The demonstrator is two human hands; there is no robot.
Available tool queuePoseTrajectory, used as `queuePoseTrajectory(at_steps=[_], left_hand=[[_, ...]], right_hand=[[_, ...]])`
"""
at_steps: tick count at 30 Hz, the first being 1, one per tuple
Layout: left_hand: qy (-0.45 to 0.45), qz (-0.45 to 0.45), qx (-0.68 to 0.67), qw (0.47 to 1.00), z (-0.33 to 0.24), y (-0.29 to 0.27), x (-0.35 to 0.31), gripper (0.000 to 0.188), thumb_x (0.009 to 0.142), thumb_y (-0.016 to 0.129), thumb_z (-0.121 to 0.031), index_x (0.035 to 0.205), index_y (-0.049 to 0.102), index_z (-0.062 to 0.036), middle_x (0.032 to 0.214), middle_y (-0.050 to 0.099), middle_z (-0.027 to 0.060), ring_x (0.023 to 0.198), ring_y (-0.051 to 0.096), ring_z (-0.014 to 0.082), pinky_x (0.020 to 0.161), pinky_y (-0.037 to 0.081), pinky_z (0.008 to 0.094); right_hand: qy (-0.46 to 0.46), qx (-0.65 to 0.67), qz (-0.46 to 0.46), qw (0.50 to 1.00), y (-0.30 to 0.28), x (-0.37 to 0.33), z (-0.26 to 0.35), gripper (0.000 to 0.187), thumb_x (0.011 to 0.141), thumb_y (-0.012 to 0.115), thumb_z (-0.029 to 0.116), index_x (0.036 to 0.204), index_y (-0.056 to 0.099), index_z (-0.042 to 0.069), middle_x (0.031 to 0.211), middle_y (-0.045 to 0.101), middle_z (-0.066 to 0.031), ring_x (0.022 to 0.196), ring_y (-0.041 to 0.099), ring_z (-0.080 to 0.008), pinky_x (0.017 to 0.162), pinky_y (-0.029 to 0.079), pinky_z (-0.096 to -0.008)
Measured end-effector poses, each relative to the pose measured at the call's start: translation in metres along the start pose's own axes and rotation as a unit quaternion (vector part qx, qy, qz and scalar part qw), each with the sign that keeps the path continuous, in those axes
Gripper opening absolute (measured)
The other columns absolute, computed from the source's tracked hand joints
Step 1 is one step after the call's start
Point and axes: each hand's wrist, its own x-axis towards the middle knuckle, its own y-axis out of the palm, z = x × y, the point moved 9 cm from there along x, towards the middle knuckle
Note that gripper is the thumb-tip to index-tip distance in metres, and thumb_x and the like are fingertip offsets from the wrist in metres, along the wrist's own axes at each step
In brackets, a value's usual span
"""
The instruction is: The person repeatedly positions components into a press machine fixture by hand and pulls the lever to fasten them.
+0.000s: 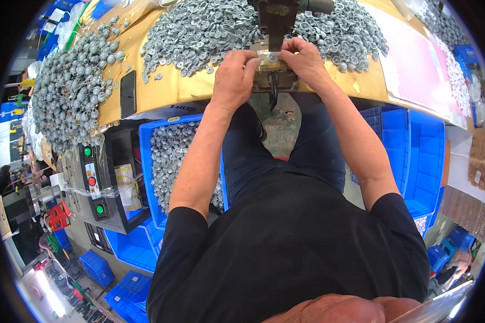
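A dark metal bench press (276, 24) stands at the far edge of the yellow-topped table, its ram coming down between my hands. A small grey round part (273, 57) sits on the press's base block (269, 65) under the ram. From the right, my right hand (306, 62) pinches at that part with thumb and forefinger. My left hand (235, 78) is on the other side of the block, thumb and forefinger brought together; whatever lies between those tips is too small to make out. Heaped grey cup-shaped parts (199, 35) surround the press, with more of them (342, 35) at its right.
Grey balls (73, 86) are piled at the table's left, near a black phone (128, 95). Below the table edge, a blue crate (145, 161) of grey parts stands by my left leg, and blue crates (423, 161) stand at my right. A control box with buttons (92, 180) sits lower left.
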Motion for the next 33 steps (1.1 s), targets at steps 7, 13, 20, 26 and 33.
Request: queuePoseTrajectory(at_steps=[7, 13, 20, 26, 33], left_hand=[[-0.246, 0.081, -0.307, 0.916, 0.027, 0.027, -0.031, 0.03, 0.11, 0.056, -0.031, 0.102, 0.068, -0.0048, 0.081, 0.06, -0.0033, 0.072, 0.05, 0.0039, 0.064, 0.041, 0.0235], [-0.196, 0.075, -0.226, 0.951, 0.001, 0.019, -0.035, 0.026, 0.106, 0.062, -0.026, 0.109, 0.07, -0.0012, 0.083, 0.064, 0.002, 0.074, 0.057, 0.0091, 0.066, 0.047, 0.0275], [-0.139, 0.062, -0.117, 0.981, -0.014, 0.007, -0.022, 0.019, 0.092, 0.073, -0.012, 0.109, 0.073, -0.0036, 0.092, 0.069, 0.0117, 0.077, 0.066, 0.0241, 0.071, 0.053, 0.0357], [-0.035, 0.0, -0.027, 0.999, -0.001, 0.003, 0.003, 0.017, 0.094, 0.071, -0.012, 0.108, 0.074, -0.0024, 0.098, 0.069, 0.0137, 0.077, 0.065, 0.0243, 0.073, 0.053, 0.0353], [-0.074, 0.011, -0.083, 0.994, 0.01, 0.014, 0.013, 0.017, 0.093, 0.073, -0.013, 0.107, 0.074, -0.0025, 0.094, 0.068, 0.0109, 0.079, 0.064, 0.0215, 0.073, 0.052, 0.0352]], right_hand=[[-0.063, 0.096, 0.021, 0.993, 0.0, -0.048, 0.04, 0.03, 0.093, 0.074, 0.026, 0.106, 0.073, -0.001, 0.091, 0.075, -0.0082, 0.084, 0.067, -0.0117, 0.073, 0.053, -0.0287], [0.01, 0.078, 0.089, 0.993, 0.025, -0.056, 0.026, 0.025, 0.095, 0.073, 0.027, 0.094, 0.07, 0.003, 0.081, 0.063, 0.0026, 0.067, 0.052, -0.0032, 0.056, 0.04, -0.0218], [0.164, 0.241, 0.115, 0.95, 0.033, -0.063, 0.011, 0.021, 0.094, 0.073, 0.027, 0.09, 0.065, 0.008, 0.073, 0.057, 0.0043, 0.054, 0.044, -0.0024, 0.045, 0.028, -0.02], [-0.056, 0.015, -0.043, 0.997, -0.013, -0.008, 0.011, 0.021, 0.092, 0.076, 0.026, 0.085, 0.066, 0.009, 0.073, 0.059, 0.0041, 0.056, 0.045, -0.0034, 0.046, 0.032, -0.0238], [0.074, -0.005, 0.037, 0.997, -0.002, 0.002, -0.01, 0.028, 0.085, 0.079, 0.029, 0.087, 0.069, 0.003, 0.075, 0.069, -0.0036, 0.067, 0.062, -0.0115, 0.062, 0.05, -0.0291]])
